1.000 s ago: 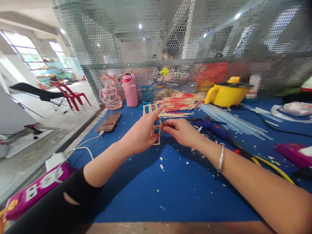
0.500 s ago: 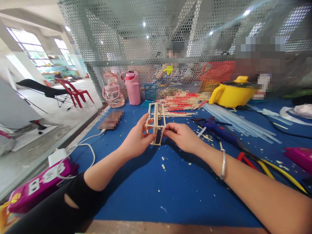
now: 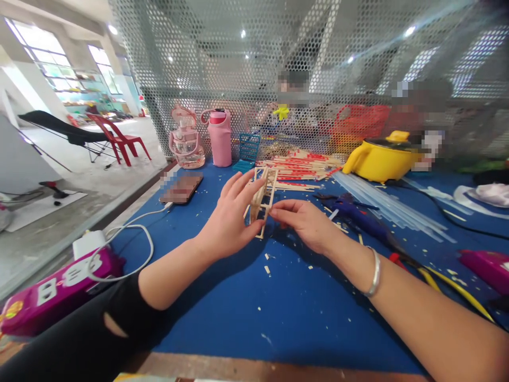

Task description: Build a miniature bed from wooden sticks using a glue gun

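Observation:
A small open frame of thin wooden sticks (image 3: 265, 199) stands tilted over the blue mat, between my two hands. My left hand (image 3: 233, 215) lies along its left side, fingers stretched up and apart, the thumb near its lower part; the palm hides part of the frame. My right hand (image 3: 302, 220) pinches the frame's right edge between thumb and fingertips. Behind it lies a pile of wooden sticks with red paper (image 3: 298, 167). A blue glue gun (image 3: 358, 212) rests right of my right hand.
Pink bottle (image 3: 220, 140), clear bottle (image 3: 186, 143) and teal rack (image 3: 248, 148) stand at the back. Yellow pot (image 3: 384, 159), translucent glue sticks (image 3: 393, 204) and yellow-handled pliers (image 3: 457, 292) are right. Phone (image 3: 183, 188) and purple power strip (image 3: 63, 286) are left. A person sits behind the mesh.
My left hand has opened from its grip and spread its fingers upward. The wooden frame has turned and tilted to the right. My right hand stays at its right edge.

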The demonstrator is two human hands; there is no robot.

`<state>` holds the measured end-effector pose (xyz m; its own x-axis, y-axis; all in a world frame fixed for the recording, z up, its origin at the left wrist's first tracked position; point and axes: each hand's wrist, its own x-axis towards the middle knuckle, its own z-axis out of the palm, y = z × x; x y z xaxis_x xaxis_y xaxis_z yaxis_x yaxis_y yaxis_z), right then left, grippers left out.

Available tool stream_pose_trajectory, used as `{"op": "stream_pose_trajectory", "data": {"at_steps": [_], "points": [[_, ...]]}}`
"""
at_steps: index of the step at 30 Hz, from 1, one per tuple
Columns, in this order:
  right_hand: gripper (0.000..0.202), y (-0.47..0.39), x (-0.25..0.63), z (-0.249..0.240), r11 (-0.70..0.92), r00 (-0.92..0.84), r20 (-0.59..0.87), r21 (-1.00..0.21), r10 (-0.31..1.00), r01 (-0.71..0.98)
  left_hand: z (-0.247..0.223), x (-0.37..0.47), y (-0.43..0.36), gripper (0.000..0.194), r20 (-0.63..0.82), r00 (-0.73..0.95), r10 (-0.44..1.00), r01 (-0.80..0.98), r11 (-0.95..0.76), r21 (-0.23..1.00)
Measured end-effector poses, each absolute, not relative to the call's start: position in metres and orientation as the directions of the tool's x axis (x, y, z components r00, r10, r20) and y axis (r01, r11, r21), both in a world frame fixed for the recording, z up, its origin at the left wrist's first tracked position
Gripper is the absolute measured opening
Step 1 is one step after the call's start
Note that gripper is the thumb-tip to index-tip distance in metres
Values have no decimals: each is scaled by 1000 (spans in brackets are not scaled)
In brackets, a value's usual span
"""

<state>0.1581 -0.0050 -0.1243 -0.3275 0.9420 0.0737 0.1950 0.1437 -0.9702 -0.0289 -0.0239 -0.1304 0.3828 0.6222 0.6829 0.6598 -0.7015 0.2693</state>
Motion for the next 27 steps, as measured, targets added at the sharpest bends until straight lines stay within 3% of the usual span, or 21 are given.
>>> {"op": "stream_pose_trajectory", "data": {"at_steps": [4, 8, 14, 18, 23, 27], "points": [[17, -1, 157, -124, 343, -404, 217, -899, 888, 272, -128, -27, -23, 70, 701, 421, 575, 601, -756, 259], [17, 2, 159, -122, 493, -452, 303, -775, 839, 396, -126, -28, -23, 75, 658, 462, 595, 521, -782, 341], [19, -3, 160, -123, 271, -529, 143, -947, 837, 173, -124, -30, -23, 72, 624, 484, 614, 481, -782, 396], [18, -7, 158, -125, 117, -518, 50, -988, 854, 97, -124, -30, -25, 70, 617, 510, 598, 474, -795, 378], [14, -9, 155, -124, 100, -457, 38, -988, 889, 114, -124, -29, -26, 73, 643, 515, 568, 497, -808, 315], [12, -9, 155, -125, 132, -413, 63, -981, 908, 140, -121, -27, -28, 69, 645, 529, 551, 585, -788, 194]]}}
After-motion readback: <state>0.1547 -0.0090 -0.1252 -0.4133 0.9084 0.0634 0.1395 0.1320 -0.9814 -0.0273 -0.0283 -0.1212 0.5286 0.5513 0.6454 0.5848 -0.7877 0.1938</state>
